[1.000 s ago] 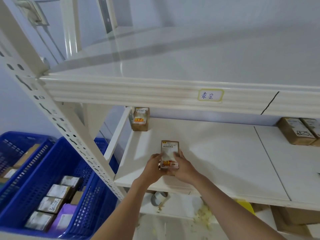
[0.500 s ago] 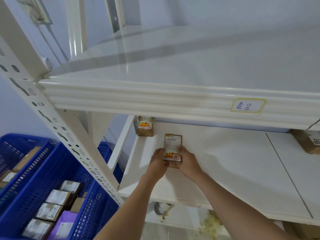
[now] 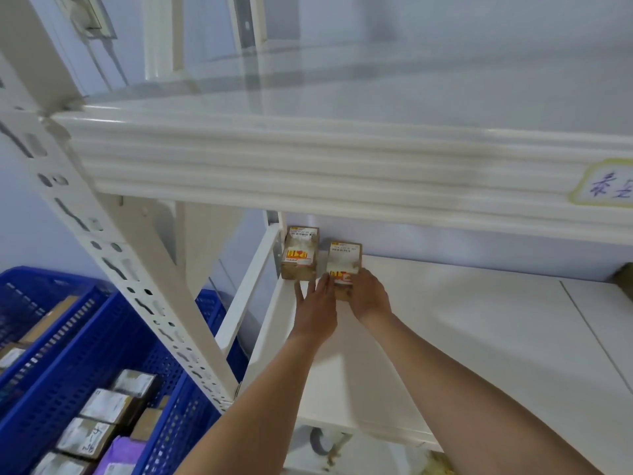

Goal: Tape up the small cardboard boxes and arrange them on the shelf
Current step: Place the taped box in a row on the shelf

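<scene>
The right hand [image 3: 368, 296] grips the near end of a small cardboard box [image 3: 343, 265], fingers curled round its right side. The left hand [image 3: 317, 305] lies beside it with fingers nearly straight, fingertips touching the box's left edge and holding nothing. The box rests on the shelf [image 3: 445, 337], near the shelf's back left corner. Just to its left, a narrow gap apart, a second box [image 3: 299, 253] sits right in that corner against the back wall; both carry white labels with red and yellow print. Above runs the upper shelf's front edge with a handwritten label [image 3: 606, 185] at the right. Left of the rack's slotted post [image 3: 130, 269], blue crates [image 3: 102, 354] hold more labelled boxes [image 3: 102, 406] and a purple packet [image 3: 120, 454].
</scene>
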A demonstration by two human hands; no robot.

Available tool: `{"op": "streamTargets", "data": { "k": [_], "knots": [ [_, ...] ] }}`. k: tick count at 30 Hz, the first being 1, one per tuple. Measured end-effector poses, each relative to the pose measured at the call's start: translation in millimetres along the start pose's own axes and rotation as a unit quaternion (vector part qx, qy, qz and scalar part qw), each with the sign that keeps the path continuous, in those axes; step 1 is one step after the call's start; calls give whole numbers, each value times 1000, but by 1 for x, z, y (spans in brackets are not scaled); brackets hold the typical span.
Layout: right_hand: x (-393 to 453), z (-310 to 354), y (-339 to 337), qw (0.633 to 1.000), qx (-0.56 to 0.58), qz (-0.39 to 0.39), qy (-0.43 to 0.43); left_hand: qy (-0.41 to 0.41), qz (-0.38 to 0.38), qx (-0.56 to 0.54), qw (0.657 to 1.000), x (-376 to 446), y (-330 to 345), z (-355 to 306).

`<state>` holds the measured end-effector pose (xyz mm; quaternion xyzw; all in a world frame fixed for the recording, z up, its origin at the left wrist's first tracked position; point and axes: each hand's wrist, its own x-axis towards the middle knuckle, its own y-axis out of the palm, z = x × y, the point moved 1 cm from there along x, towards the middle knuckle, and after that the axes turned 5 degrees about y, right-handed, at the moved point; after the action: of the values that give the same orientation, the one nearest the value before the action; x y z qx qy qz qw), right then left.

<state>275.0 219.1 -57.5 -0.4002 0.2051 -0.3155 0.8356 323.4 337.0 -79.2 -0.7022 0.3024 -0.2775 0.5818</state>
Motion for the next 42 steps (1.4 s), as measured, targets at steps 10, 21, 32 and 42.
{"op": "streamTargets", "data": {
  "k": [10, 21, 32, 42],
  "knots": [
    [26, 5, 9, 977, -146, 116, -108, -23, 37, 21, 999, 30, 2, 16],
    [41, 10, 6, 965, -161, 162, -127, -42, 66, -4, 997, 39, -7, 19],
    [-1, 9, -55, 990, -98, 87, -44, -9, 67, -93, 993, 26, -53, -24],
    [-73, -92, -161, 996, -83, 10, 43, 64, 140, -126, 980, -4, -62, -162]
  ]
}}
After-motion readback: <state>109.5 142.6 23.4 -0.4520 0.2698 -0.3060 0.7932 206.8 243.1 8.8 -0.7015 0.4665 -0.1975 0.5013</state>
